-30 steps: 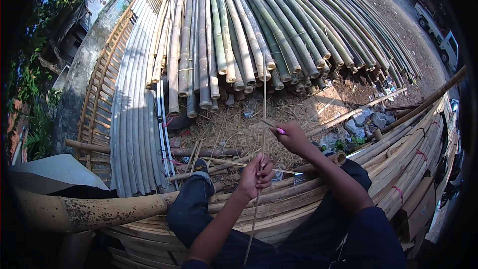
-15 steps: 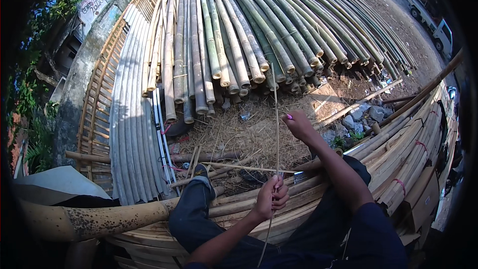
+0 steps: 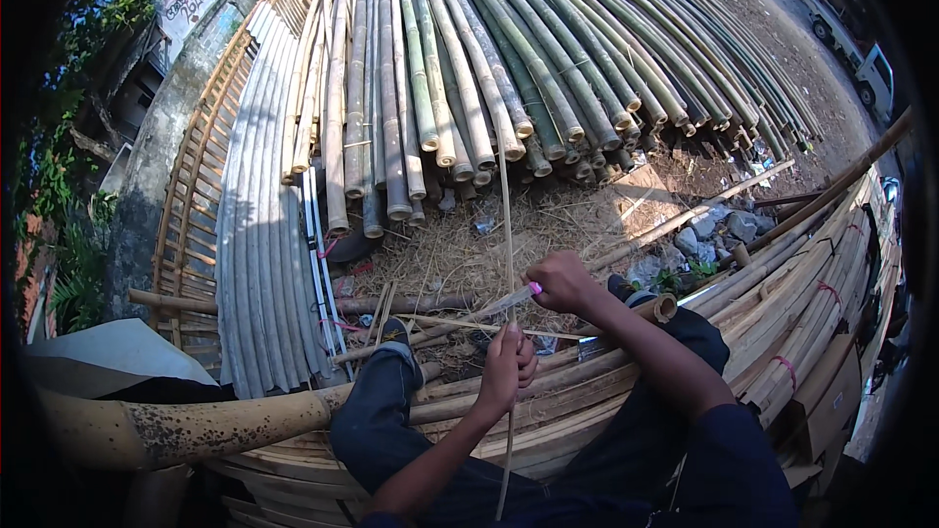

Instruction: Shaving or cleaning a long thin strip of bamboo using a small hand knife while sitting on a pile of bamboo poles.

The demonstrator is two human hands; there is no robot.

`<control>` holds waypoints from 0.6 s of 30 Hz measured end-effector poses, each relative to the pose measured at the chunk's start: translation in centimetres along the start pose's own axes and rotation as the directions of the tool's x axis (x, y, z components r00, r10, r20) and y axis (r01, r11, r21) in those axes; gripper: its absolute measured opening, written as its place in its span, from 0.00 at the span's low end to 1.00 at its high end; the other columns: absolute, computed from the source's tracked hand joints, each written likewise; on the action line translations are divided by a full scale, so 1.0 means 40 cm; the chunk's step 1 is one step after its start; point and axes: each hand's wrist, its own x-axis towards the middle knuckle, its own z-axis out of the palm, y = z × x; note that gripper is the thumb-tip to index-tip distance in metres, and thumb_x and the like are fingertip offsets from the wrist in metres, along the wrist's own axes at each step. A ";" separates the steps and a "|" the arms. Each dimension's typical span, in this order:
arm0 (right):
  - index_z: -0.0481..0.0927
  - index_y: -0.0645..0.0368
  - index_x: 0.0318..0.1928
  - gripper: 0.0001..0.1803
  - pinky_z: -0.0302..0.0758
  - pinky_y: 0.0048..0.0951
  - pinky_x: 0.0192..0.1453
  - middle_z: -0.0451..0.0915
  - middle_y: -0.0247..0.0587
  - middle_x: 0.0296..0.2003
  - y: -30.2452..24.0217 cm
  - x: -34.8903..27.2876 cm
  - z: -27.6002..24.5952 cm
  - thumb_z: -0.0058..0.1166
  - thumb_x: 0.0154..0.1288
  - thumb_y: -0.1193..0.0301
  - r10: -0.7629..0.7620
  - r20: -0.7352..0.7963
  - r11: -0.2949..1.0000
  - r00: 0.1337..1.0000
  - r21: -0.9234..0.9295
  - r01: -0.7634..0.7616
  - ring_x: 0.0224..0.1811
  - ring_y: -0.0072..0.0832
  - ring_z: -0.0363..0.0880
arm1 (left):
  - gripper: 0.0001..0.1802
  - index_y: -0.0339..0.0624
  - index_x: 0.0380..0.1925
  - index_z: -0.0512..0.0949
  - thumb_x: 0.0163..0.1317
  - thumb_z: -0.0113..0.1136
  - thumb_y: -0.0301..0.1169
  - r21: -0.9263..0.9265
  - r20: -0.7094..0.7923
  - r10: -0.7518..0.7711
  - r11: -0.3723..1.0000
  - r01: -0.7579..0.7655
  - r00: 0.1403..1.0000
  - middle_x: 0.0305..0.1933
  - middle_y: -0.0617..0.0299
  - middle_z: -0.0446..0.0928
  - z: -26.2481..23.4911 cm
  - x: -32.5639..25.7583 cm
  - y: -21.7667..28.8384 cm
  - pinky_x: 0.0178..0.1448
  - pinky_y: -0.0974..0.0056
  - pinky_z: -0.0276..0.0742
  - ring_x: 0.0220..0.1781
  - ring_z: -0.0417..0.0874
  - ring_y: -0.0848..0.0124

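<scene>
1. Left hand [image 3: 509, 367] is clamping around a thin bamboo strip [image 3: 507, 235], fist closed, low over the lap.
2. Right hand [image 3: 562, 282] is gripping a pink-handled knife [image 3: 509, 301], fingers closed, blade meeting the strip just above the left hand.
3. Strip's long axis is running near vertical in the head view, from the lap up toward the pile of bamboo poles [image 3: 469, 88]; right hand is the nearer one to the free upper length.
4. Versus half a second ago: right hand is sitting lower and closer to the left; left hand is gripping a little higher.
</scene>
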 end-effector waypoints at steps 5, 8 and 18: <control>0.78 0.52 0.19 0.06 0.72 0.44 0.25 0.75 0.45 0.15 0.000 0.003 -0.001 0.54 0.44 0.65 0.064 -0.029 0.994 0.998 -0.088 -0.066 0.21 0.44 0.77 | 0.18 0.50 0.26 0.58 0.72 0.36 0.46 -0.036 0.032 0.005 0.999 -0.004 0.999 0.16 0.72 0.51 -0.005 0.005 0.008 0.12 0.75 0.40 0.12 0.47 0.83; 0.78 0.52 0.20 0.06 0.72 0.43 0.25 0.75 0.44 0.15 -0.021 0.008 -0.015 0.55 0.44 0.65 0.096 -0.055 0.993 0.994 -0.067 -0.099 0.21 0.43 0.78 | 0.18 0.50 0.26 0.58 0.71 0.36 0.47 -0.044 0.052 0.006 0.999 -0.004 0.999 0.16 0.72 0.50 -0.002 0.006 0.017 0.12 0.75 0.40 0.12 0.47 0.83; 0.79 0.53 0.20 0.06 0.73 0.42 0.25 0.75 0.46 0.15 -0.051 0.014 -0.011 0.56 0.45 0.66 0.049 -0.044 0.998 0.998 -0.028 -0.051 0.20 0.44 0.78 | 0.16 0.50 0.27 0.58 0.72 0.35 0.45 0.013 0.028 -0.007 1.000 0.007 1.000 0.16 0.72 0.51 -0.005 -0.002 0.016 0.12 0.75 0.41 0.12 0.48 0.83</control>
